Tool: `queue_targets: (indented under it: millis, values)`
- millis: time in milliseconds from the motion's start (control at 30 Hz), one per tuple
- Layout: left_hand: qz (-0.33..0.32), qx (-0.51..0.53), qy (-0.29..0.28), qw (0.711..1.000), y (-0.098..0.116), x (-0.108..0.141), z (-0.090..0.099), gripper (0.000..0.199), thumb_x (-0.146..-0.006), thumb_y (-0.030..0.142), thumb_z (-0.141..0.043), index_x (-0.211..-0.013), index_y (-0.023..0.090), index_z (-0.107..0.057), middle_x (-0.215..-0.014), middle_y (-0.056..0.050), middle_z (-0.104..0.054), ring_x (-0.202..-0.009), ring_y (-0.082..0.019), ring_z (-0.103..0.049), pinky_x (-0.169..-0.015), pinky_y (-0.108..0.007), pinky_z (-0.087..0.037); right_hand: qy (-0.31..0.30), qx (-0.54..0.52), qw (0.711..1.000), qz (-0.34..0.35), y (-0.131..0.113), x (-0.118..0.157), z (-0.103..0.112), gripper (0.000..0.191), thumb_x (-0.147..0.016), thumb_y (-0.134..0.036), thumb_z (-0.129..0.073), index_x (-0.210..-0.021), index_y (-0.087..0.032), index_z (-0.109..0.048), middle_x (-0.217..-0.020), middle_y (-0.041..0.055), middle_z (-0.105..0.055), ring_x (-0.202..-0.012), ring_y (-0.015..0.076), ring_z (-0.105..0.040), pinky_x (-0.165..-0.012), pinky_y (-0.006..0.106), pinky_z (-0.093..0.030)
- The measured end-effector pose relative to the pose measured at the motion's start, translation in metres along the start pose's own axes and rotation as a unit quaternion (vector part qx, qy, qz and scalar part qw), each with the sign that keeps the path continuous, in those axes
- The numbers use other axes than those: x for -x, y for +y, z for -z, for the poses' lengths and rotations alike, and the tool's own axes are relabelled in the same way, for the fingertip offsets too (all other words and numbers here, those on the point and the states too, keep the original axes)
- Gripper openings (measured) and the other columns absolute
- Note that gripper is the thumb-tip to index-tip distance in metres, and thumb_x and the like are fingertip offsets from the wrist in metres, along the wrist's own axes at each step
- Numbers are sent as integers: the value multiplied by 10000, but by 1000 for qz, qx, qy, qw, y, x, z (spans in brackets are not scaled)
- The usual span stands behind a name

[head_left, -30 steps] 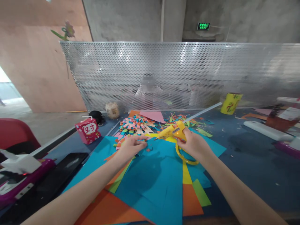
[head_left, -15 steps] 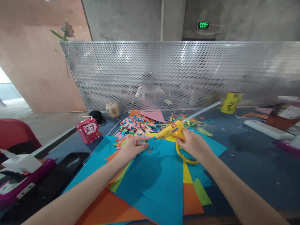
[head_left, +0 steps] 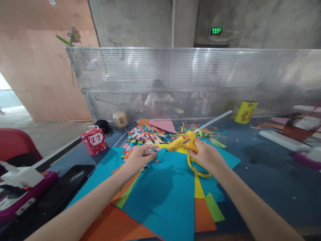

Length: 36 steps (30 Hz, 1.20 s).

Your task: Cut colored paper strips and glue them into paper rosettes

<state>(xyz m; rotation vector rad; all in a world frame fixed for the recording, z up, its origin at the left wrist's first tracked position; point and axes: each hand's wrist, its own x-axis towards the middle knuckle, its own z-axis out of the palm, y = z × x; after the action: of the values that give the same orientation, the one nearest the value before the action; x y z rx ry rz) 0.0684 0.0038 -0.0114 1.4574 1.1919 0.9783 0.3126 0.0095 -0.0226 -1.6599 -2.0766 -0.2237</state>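
Observation:
My right hand (head_left: pixel 207 155) is closed around the handle of a yellow hot glue gun (head_left: pixel 182 142), a pale glue stick (head_left: pixel 214 120) jutting from its back. The gun's nozzle points left, close to the fingertips of my left hand (head_left: pixel 140 157). Between those pinched fingers is a small blue strip (head_left: pixel 162 154), its far end near the nozzle; whether they touch I cannot tell. Beneath both hands lie blue sheets (head_left: pixel 163 194). A fringed multicoloured piece (head_left: pixel 127 154) is partly hidden behind my left hand. Beside the gun is a yellow ring (head_left: pixel 200 172), perhaps a tape roll or a handle.
A fringed bundle (head_left: pixel 145 132) and thin coloured scraps (head_left: pixel 208 132) lie farther back. At left are a pink drink box (head_left: pixel 94 140), a black phone-like slab (head_left: pixel 72 180) and a purple power strip (head_left: pixel 37 190). A perforated metal screen (head_left: pixel 160 73) closes off the back, a person behind it.
A blue strip now shows at my left fingertips, beside the nozzle. My right hand and the glue gun have hardly moved; the whole view has shifted slightly.

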Motion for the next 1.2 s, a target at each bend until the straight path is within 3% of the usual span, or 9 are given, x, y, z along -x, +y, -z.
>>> queue_targets:
  millis: [200, 333, 567, 733, 800, 900, 967, 1100, 1200]
  values:
    - [-19, 21, 44, 999, 1, -3, 10, 461, -580, 276, -698, -1000, 127, -583, -632, -21, -681, -589, -145, -618, -470, -208, -417, 23, -22, 999, -41, 0, -1, 7, 274, -741, -316, -487, -950, -144, -531, -727, 88, -630, -628, 211, -585, -492, 247, -309]
    - [-38, 26, 44, 998, -1, -3, 12, 468, -588, 317, -699, -1009, 154, -573, -703, -34, -690, -560, -148, -613, -475, -233, -441, 57, -59, 982, -169, 17, -7, 10, 474, -727, -450, -488, -1048, -101, -485, -832, 139, -638, -733, 251, -607, -546, 275, -387]
    - [-90, -24, 70, 993, 14, -1, 23, 418, -589, 288, -699, -975, 154, -612, -888, -73, -703, -786, -183, -641, -674, -264, -485, -48, -2, 924, -380, 67, -7, 5, 434, -749, -424, -442, -991, -101, -601, -915, 195, -643, -849, 295, -615, -638, 335, -444]
    - [-104, -35, 112, 988, 20, -1, 37, 425, -607, 286, -687, -1010, 166, -625, -896, -64, -697, -662, -159, -629, -550, -243, -473, -53, 74, 887, -453, 55, -5, 14, 436, -730, -349, -501, -1012, -30, -595, -1014, 283, -576, -963, 430, -533, -722, 522, -391]
    - [-111, -30, 125, 986, 21, -1, 41, 411, -613, 270, -679, -1006, 162, -628, -877, -57, -698, -660, -154, -627, -565, -246, -478, -17, 119, 908, -401, 31, -7, 18, 442, -776, -312, -463, -1080, 0, -537, -1092, 293, -523, -1040, 435, -477, -775, 542, -355]
    - [-118, -22, 139, 983, 19, -1, 47, 336, -629, 248, -660, -952, 158, -643, -867, -51, -699, -680, -145, -629, -586, -236, -481, -11, 113, 987, -115, -24, -7, 17, 305, -835, -262, -404, -1000, -61, -563, -1005, 206, -577, -957, 322, -541, -767, 427, -397]
    - [-118, -25, 152, 981, 16, -2, 51, 308, -642, 240, -647, -937, 153, -647, -801, -45, -701, -660, -141, -625, -555, -222, -470, -68, 46, 996, 44, -66, -4, 12, 234, -820, -263, -455, -965, -129, -581, -1005, 127, -604, -955, 250, -551, -796, 346, -404]
    - [-123, -43, 193, 972, 5, -5, 61, 299, -658, 238, -622, -944, 153, -648, -734, -32, -690, -616, -138, -607, -525, -219, -453, -111, -36, 982, 150, -131, -1, -6, 277, -827, -330, -458, -1004, -146, -567, -1067, 112, -598, -998, 225, -534, -822, 307, -400]
    - [-132, -66, 221, 964, -5, -8, 68, 248, -637, 211, -627, -877, 160, -665, -751, -29, -684, -640, -149, -601, -564, -233, -455, -138, -17, 983, 122, -144, -9, -19, 299, -798, -306, -520, -1051, -148, -546, -1106, 134, -586, -1057, 267, -501, -848, 362, -378]
